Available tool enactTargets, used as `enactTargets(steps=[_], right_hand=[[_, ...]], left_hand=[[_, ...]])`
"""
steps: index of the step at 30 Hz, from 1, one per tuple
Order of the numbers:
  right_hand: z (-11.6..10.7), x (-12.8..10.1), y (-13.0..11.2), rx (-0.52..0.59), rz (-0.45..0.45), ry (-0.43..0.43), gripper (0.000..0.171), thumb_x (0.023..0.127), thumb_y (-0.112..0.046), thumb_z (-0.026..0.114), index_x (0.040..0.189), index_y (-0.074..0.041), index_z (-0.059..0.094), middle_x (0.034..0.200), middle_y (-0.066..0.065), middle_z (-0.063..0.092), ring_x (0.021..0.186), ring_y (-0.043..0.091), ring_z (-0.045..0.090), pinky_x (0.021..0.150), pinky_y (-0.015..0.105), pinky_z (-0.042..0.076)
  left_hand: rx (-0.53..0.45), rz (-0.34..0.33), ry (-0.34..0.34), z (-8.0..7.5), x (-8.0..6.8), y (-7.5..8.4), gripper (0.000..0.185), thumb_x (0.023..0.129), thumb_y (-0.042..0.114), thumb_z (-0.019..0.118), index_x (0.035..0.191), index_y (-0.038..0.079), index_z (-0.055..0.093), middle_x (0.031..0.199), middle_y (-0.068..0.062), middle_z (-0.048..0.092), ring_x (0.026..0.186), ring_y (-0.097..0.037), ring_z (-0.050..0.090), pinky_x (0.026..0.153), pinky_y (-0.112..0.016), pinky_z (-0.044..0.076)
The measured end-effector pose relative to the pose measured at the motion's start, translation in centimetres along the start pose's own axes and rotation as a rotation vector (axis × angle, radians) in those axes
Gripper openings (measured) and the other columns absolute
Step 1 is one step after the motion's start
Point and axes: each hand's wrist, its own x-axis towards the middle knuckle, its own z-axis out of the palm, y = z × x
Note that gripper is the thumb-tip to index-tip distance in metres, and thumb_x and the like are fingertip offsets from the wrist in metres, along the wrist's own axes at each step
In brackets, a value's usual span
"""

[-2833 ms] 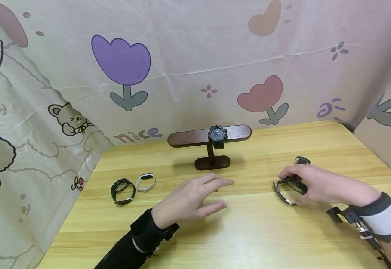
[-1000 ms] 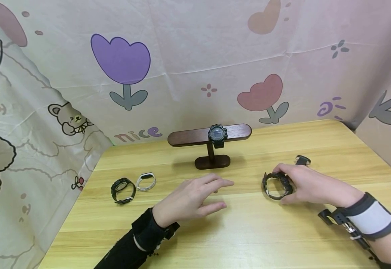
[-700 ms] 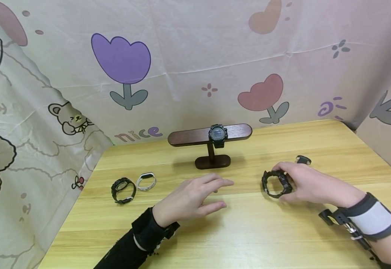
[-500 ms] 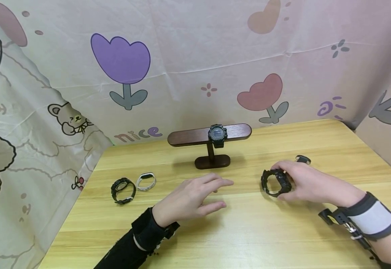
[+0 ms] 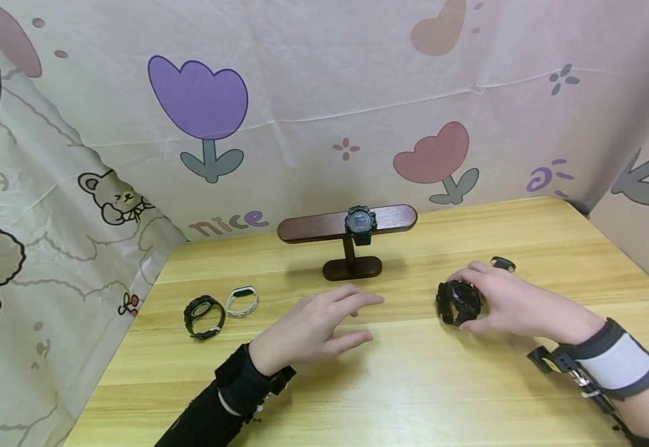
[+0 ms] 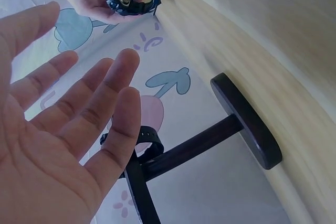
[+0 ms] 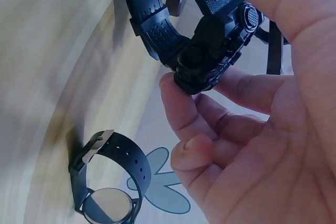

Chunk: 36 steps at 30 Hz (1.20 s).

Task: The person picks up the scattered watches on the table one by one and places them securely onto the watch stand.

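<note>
My right hand (image 5: 517, 304) grips a chunky black wristwatch (image 5: 463, 301) by its case, thumb on the near side and fingers on the far side. The right wrist view shows this watch (image 7: 205, 59) with its buckled strap forming a loop. My left hand (image 5: 319, 323) hovers over the middle of the table, fingers loosely extended and holding nothing. Beyond it stands a dark wooden watch stand (image 5: 313, 228), its bar carrying another black watch (image 5: 361, 222) right of centre. A slimmer black watch (image 7: 107, 203) sits on the table just past my right hand, mostly hidden in the head view.
On the left of the light wood table (image 5: 391, 385) lie a black watch (image 5: 204, 318) and a white fitness band (image 5: 242, 302), close together. A printed cloth (image 5: 302, 93) hangs right behind the table and along its sides.
My right hand has brought the black watch leftward, off its earlier spot, and turned it so its loop looks narrower from above. The left hand has barely shifted.
</note>
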Motion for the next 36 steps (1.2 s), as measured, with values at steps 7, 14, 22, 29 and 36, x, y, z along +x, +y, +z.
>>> enactTargets(steps=[7, 14, 22, 29, 36], right_hand=[[0.1, 0.1, -0.1, 0.005, 0.007, -0.01, 0.076, 0.064, -0.032, 0.102, 0.128, -0.006, 0.07, 0.114, 0.007, 0.068, 0.098, 0.017, 0.067, 0.087, 0.047, 0.063], [-0.1, 0.2, -0.4, 0.025, 0.02, -0.027, 0.078, 0.064, -0.035, 0.103, 0.129, -0.005, 0.07, 0.112, 0.006, 0.067, 0.095, 0.013, 0.064, 0.082, 0.041, 0.063], [0.0, 0.4, -0.7, 0.024, -0.002, -0.007, 0.076, 0.065, -0.041, 0.102, 0.126, -0.007, 0.072, 0.109, 0.002, 0.067, 0.091, 0.008, 0.061, 0.08, 0.035, 0.059], [0.3, 0.4, -0.9, 0.038, -0.021, 0.011, 0.074, 0.067, -0.041, 0.102, 0.126, -0.007, 0.071, 0.117, 0.004, 0.066, 0.102, 0.016, 0.067, 0.091, 0.045, 0.062], [0.4, 0.5, -1.0, 0.041, -0.069, 0.01, 0.074, 0.07, -0.038, 0.101, 0.128, -0.005, 0.069, 0.127, 0.009, 0.073, 0.118, 0.032, 0.071, 0.102, 0.055, 0.058]], left_hand=[[0.003, -0.01, 0.001, 0.0, 0.0, 0.0, 0.053, 0.102, 0.031, 0.075, 0.15, 0.014, 0.06, 0.139, -0.001, 0.069, 0.086, -0.006, 0.066, 0.076, -0.017, 0.055], [0.001, -0.008, -0.001, 0.0, 0.0, -0.2, 0.053, 0.102, 0.031, 0.075, 0.15, 0.014, 0.06, 0.139, -0.001, 0.069, 0.088, -0.005, 0.066, 0.075, -0.017, 0.054], [-0.005, -0.019, -0.008, -0.2, 0.1, -0.3, 0.052, 0.102, 0.031, 0.075, 0.15, 0.014, 0.06, 0.139, -0.001, 0.069, 0.091, -0.006, 0.067, 0.076, -0.018, 0.055], [-0.009, -0.02, -0.007, -0.1, 0.0, -0.4, 0.052, 0.103, 0.03, 0.074, 0.15, 0.015, 0.06, 0.138, -0.001, 0.069, 0.089, -0.006, 0.066, 0.076, -0.018, 0.055], [-0.022, -0.032, -0.013, -0.2, -0.1, -0.5, 0.052, 0.103, 0.03, 0.075, 0.15, 0.014, 0.061, 0.136, 0.0, 0.069, 0.099, -0.011, 0.071, 0.078, -0.02, 0.057]])
